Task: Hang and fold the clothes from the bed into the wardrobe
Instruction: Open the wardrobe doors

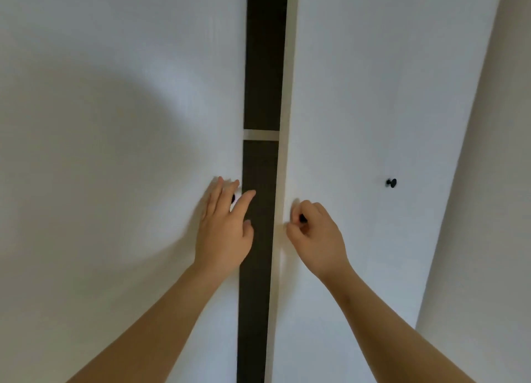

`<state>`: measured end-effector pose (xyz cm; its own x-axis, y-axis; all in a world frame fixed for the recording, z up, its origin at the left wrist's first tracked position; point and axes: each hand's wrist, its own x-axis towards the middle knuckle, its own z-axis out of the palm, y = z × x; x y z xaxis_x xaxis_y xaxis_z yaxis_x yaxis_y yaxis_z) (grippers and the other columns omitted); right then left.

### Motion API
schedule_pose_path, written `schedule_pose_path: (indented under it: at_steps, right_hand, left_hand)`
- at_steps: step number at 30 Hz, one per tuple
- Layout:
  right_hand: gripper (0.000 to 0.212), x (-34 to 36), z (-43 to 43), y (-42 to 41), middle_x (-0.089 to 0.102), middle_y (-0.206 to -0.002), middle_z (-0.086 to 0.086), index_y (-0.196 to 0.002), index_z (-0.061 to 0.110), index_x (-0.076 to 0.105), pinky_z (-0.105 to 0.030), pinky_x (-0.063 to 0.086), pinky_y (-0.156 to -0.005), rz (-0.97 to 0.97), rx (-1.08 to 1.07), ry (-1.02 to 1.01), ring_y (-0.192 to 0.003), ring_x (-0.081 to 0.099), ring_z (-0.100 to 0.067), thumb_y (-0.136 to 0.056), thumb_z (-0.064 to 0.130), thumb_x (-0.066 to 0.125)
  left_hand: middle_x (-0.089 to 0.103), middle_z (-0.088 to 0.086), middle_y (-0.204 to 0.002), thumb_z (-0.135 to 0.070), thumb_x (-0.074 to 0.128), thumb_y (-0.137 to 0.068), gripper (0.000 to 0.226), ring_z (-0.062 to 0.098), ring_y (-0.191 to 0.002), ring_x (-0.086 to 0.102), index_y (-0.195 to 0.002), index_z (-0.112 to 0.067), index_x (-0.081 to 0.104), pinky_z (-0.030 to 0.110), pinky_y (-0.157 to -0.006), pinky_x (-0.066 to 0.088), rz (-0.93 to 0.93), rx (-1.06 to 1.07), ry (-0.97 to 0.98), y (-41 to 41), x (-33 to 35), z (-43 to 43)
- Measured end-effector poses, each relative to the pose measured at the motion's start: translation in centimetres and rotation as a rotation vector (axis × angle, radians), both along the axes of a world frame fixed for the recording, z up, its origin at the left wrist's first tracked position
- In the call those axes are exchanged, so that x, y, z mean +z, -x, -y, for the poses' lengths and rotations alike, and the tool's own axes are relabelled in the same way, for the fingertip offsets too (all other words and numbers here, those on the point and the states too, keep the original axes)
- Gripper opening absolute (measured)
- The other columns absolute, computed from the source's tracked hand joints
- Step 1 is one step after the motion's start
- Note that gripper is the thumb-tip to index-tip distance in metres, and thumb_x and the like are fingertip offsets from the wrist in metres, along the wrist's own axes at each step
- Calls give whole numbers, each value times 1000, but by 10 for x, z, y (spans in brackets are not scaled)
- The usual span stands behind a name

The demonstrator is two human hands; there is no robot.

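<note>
Wardrobe: directly ahead, filling the view; its left door and right door are parted by a narrow dark gap.
Shelf edge: a pale strip seen across the gap.
Left hand: laid on the left door at its inner edge, fingers straight and spread about the left knob; the knob is mostly hidden and appears ungripped.
Right hand: fingers curled, the right knob pinched at the right door's inner edge.
Third knob: farther right, well apart from both hands.
</note>
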<state>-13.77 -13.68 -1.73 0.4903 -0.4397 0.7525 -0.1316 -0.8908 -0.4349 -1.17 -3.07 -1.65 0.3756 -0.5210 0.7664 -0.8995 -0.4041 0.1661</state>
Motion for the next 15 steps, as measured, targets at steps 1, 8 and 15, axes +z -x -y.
schedule_pose_path:
  at_steps: [1, 8, 15]
  right_hand:
    - [13, -1, 1, 12, 47, -73, 12, -76, 19, 45, -9, 38, -59, 13, 14, 3, -76, 49, -8, -86, 17, 53]
    - [15, 4, 12, 106, 48, -75, 15, -77, 22, 45, -14, 47, -68, 1, 123, -42, -76, 51, -9, -91, 20, 49]
    - [12, 8, 35, 193, 54, -89, 7, -85, 21, 47, -34, 55, -78, -31, 94, -136, -81, 56, -16, -95, 19, 41]
  left_hand:
    - [26, 0, -152, -19, 52, -91, 48, 20, -145, 5, -138, -24, 42, 29, -113, 7, -53, -55, 47, 12, -1, 4]
    - [48, -8, -135, -12, 53, -91, 42, 13, -125, 45, -130, -27, 47, 26, -103, 37, -784, -427, 234, 123, -19, 38]
    - [64, -27, -97, -29, 49, -94, 22, -5, -93, 60, -94, -51, 55, 13, -73, 45, -1110, -722, 193, 212, -35, 79]
